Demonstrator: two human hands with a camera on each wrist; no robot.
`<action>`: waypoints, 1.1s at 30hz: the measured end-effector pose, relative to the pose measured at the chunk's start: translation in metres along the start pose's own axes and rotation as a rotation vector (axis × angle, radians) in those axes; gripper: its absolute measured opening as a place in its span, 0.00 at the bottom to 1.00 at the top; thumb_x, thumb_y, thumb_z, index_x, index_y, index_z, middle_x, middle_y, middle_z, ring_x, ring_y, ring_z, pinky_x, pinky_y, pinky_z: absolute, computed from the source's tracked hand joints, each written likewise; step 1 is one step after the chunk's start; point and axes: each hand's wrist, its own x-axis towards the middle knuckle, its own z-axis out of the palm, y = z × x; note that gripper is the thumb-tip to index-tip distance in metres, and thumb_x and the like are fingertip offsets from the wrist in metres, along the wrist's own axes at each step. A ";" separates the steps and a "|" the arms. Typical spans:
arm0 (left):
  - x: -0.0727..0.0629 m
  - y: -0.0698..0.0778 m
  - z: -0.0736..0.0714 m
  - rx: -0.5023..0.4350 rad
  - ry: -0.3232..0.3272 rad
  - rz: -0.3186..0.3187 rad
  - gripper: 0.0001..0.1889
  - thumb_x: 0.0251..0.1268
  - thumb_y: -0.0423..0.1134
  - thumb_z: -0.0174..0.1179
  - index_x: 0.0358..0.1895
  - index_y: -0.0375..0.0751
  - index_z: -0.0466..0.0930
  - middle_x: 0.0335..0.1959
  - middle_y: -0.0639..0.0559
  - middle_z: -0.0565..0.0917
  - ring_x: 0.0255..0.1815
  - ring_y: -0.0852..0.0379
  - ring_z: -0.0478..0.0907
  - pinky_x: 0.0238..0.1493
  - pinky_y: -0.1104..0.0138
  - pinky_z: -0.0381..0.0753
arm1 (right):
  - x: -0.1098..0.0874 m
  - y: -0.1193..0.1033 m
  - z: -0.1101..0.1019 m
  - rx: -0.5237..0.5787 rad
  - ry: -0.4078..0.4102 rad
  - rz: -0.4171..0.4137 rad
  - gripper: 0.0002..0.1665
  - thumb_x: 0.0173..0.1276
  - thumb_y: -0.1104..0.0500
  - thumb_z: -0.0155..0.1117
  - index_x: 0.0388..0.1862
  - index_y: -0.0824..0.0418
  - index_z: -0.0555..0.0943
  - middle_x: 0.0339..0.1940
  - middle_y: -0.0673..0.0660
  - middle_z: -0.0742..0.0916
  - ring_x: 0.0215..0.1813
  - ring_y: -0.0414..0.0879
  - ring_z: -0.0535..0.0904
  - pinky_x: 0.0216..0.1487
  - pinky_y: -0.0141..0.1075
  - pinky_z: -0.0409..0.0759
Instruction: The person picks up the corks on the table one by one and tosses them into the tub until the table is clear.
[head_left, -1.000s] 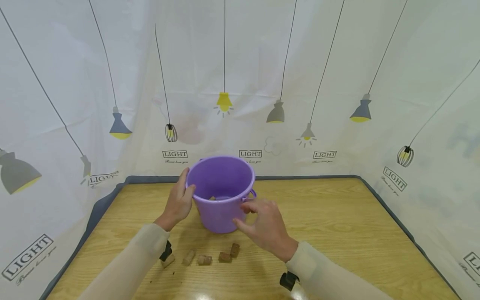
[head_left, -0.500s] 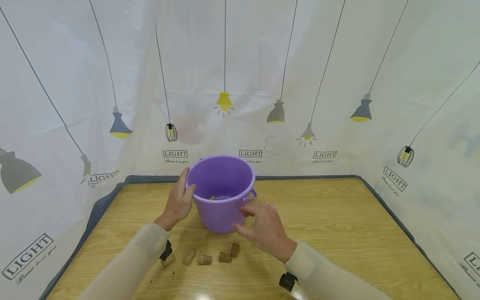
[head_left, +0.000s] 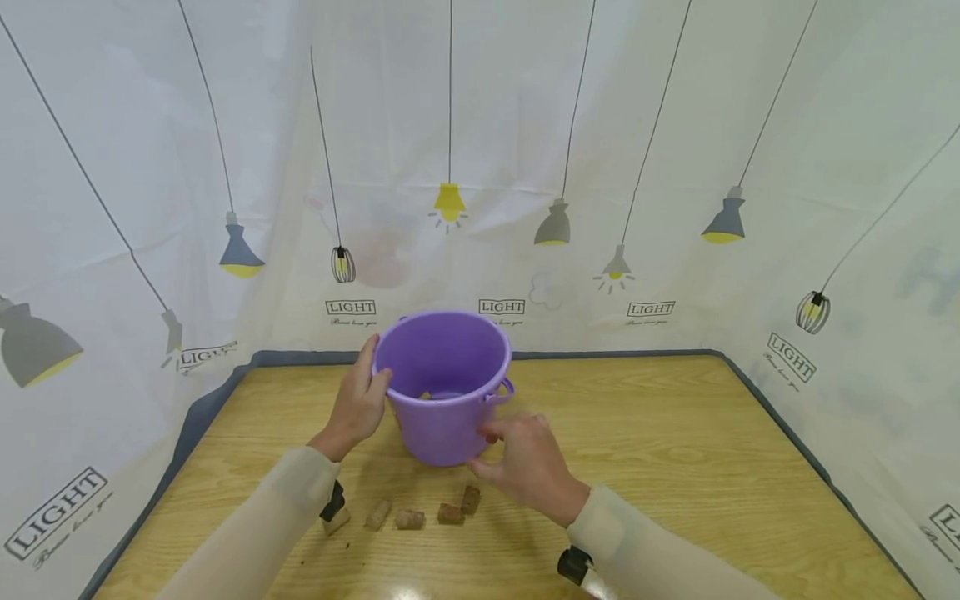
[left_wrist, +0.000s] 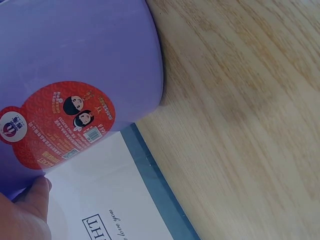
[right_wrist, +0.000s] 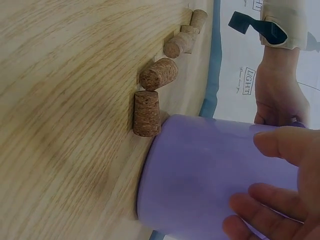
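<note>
A purple bucket point(head_left: 442, 429) stands on the wooden table in the head view, with a small tan piece point(head_left: 425, 396) visible inside, mostly hidden by the rim. My left hand point(head_left: 358, 404) grips its left rim, thumb over the edge and fingers outside. Close by the bucket's lower right side is my right hand point(head_left: 528, 462), fingers bent loosely and holding nothing; whether it touches the wall I cannot tell. Several corks lie in front of the bucket; the nearest to my right hand is a dark cork point(right_wrist: 147, 113), beside another cork point(right_wrist: 159, 74).
The wooden table point(head_left: 675, 467) extends to both sides. A white curtain point(head_left: 645, 108) printed with lamps surrounds it, with a dark blue border along the table's edge. On the bucket's outer side is a red sticker point(left_wrist: 45, 115). A bucket handle loop point(head_left: 506, 390) sticks out at right.
My right hand has slid down along the bucket's right side, from near the handle loop toward the base. My left hand and the corks stay where they were.
</note>
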 end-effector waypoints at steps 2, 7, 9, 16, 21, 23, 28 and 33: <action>0.000 0.001 0.000 -0.001 0.000 -0.001 0.34 0.79 0.34 0.40 0.82 0.30 0.40 0.80 0.30 0.56 0.78 0.35 0.60 0.77 0.44 0.61 | -0.001 -0.001 0.000 -0.003 -0.020 0.005 0.11 0.53 0.52 0.83 0.34 0.51 0.90 0.31 0.45 0.89 0.37 0.41 0.79 0.45 0.41 0.71; 0.000 0.001 0.000 -0.009 0.000 0.004 0.34 0.78 0.35 0.40 0.82 0.31 0.40 0.80 0.30 0.57 0.78 0.35 0.60 0.76 0.44 0.62 | -0.003 -0.003 0.001 -0.034 -0.094 0.039 0.16 0.54 0.51 0.82 0.39 0.56 0.90 0.33 0.48 0.90 0.39 0.43 0.79 0.48 0.43 0.72; 0.000 0.001 0.000 -0.010 0.001 0.008 0.35 0.78 0.35 0.39 0.82 0.31 0.40 0.80 0.30 0.57 0.78 0.35 0.60 0.76 0.45 0.62 | -0.004 -0.002 0.002 -0.058 -0.120 0.045 0.16 0.54 0.50 0.81 0.39 0.56 0.90 0.32 0.47 0.89 0.38 0.43 0.79 0.48 0.42 0.72; 0.000 -0.001 0.000 -0.011 0.005 0.009 0.34 0.79 0.36 0.39 0.82 0.31 0.41 0.79 0.30 0.57 0.78 0.35 0.60 0.77 0.45 0.61 | -0.005 -0.001 0.008 -0.119 -0.190 0.033 0.16 0.51 0.49 0.82 0.36 0.55 0.90 0.28 0.46 0.88 0.34 0.42 0.78 0.43 0.40 0.71; 0.000 -0.002 0.000 -0.013 0.009 0.016 0.35 0.78 0.36 0.40 0.82 0.31 0.41 0.79 0.30 0.58 0.77 0.35 0.61 0.76 0.45 0.62 | -0.006 0.000 0.012 -0.140 -0.225 0.035 0.16 0.51 0.47 0.81 0.32 0.55 0.90 0.27 0.47 0.88 0.32 0.42 0.78 0.42 0.40 0.71; 0.000 -0.002 0.000 -0.014 0.008 0.017 0.35 0.78 0.36 0.40 0.82 0.31 0.41 0.79 0.30 0.58 0.77 0.35 0.61 0.76 0.45 0.62 | -0.007 0.000 0.014 -0.139 -0.234 0.031 0.16 0.51 0.47 0.82 0.32 0.57 0.90 0.27 0.49 0.89 0.32 0.42 0.78 0.42 0.40 0.71; -0.001 -0.002 0.000 -0.014 0.008 0.014 0.34 0.78 0.36 0.40 0.82 0.31 0.41 0.79 0.30 0.58 0.77 0.35 0.61 0.76 0.45 0.62 | -0.008 0.001 0.018 -0.144 -0.254 0.013 0.18 0.51 0.49 0.82 0.33 0.60 0.90 0.29 0.52 0.90 0.32 0.44 0.81 0.44 0.42 0.73; 0.000 -0.001 0.000 -0.009 0.008 0.014 0.34 0.79 0.35 0.40 0.82 0.30 0.41 0.79 0.30 0.57 0.78 0.35 0.60 0.76 0.45 0.62 | -0.009 -0.001 0.022 -0.203 -0.284 0.001 0.21 0.47 0.47 0.83 0.36 0.59 0.90 0.32 0.51 0.91 0.34 0.46 0.83 0.45 0.45 0.75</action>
